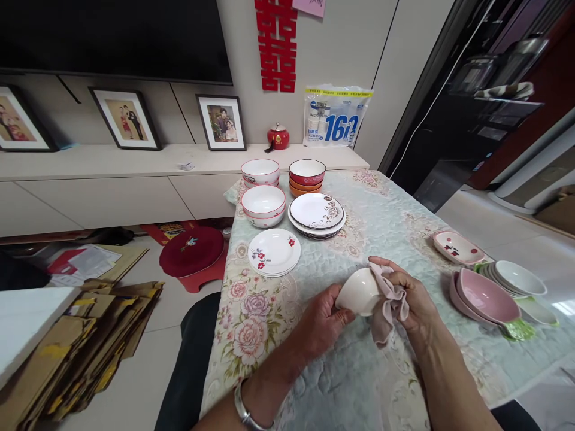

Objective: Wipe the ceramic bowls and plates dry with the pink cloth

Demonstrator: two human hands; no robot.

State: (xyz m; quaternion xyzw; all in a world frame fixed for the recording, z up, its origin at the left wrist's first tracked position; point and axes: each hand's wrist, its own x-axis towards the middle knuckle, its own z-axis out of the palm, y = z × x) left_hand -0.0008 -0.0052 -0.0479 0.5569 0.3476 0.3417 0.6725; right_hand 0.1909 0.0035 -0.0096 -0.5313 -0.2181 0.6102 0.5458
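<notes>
White bowl [358,292] over the tablecloth [332,383], pinched in our left hand [320,318]; pink cloth [387,311] bunched in our right hand [417,299] against its side; we judge this wiping; the next move calls for gentle turning.

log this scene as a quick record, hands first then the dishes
left hand: grips a white bowl, tilted
right hand: presses a pinkish cloth to the bowl
far-side bowls: red-rimmed bowls, red bowl on orange bowls
plates: two stacks, brown-patterned and red-flowered
right side: pink bowls, white bowls, pink-rimmed dish
table cover: quilted, floral
</notes>
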